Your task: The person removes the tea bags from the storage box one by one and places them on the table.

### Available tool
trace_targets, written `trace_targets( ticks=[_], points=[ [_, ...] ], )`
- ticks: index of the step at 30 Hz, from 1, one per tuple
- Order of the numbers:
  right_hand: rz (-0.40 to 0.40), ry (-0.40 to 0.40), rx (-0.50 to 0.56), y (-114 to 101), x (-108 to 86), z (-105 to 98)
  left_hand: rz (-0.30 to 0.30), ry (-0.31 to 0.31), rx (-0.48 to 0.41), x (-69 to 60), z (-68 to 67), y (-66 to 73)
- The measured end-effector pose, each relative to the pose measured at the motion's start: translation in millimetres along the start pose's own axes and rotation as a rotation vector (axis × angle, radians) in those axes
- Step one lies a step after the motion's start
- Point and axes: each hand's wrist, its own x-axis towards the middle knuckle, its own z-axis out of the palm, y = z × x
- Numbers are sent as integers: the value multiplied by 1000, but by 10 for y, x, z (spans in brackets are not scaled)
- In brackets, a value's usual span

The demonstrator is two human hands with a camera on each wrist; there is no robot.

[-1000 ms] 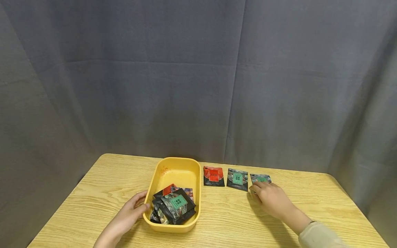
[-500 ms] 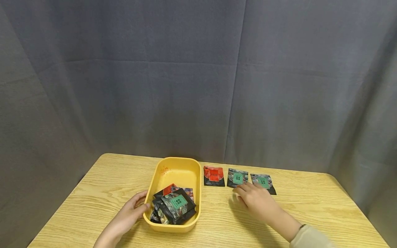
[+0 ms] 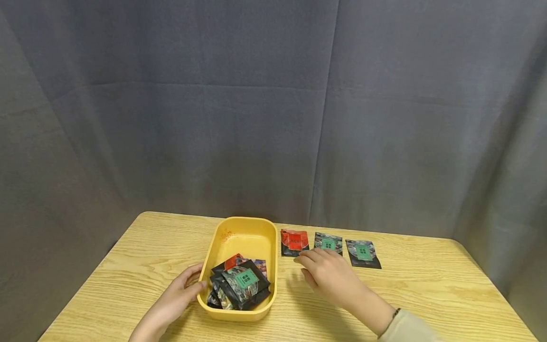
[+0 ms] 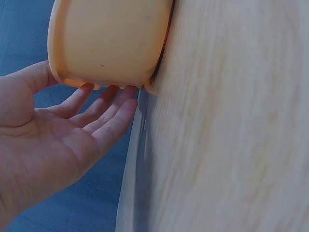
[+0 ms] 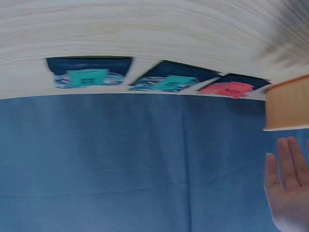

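My left hand (image 3: 173,299) holds the near left corner of a yellow plastic bin (image 3: 239,314), thumb over the rim and fingertips against the outer wall. Inside lies a loose heap of sachets, a black one with a green label (image 3: 246,279) on top. My right hand (image 3: 331,275), with nothing in it and fingers relaxed, hovers over the table right of the bin. Behind it, partly covered by the fingers in the head view, is a green-labelled sachet (image 3: 328,241). A red and black sachet (image 3: 295,241) lies to its left, another green-labelled sachet (image 3: 363,253) to its right.
All this rests on a light wooden table (image 3: 427,285) with rounded back corners. A grey curtain (image 3: 256,118) hangs directly behind the back edge. The three sachets lie in a row near that edge, spaced slightly apart.
My right hand has moved left from the rightmost sachet, uncovering it, past the middle one towards the bin. My left hand and the bin have stayed in place.
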Motion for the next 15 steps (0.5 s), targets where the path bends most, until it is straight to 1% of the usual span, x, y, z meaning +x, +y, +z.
trace_targets(
  ticks=[5,8,12,15],
  points=[
    [-22,27,41,-132,129,-10,-8,10,-5,-4,9,18],
    [-34,29,57,-216,202,5,-23,30,-8,-11,13,32],
    [-42,-3,70,-317,278,30,-37,46,-9,-19,18,40],
    [-42,-55,91,-388,339,35,-38,49,-9,-17,21,35]
  ],
)
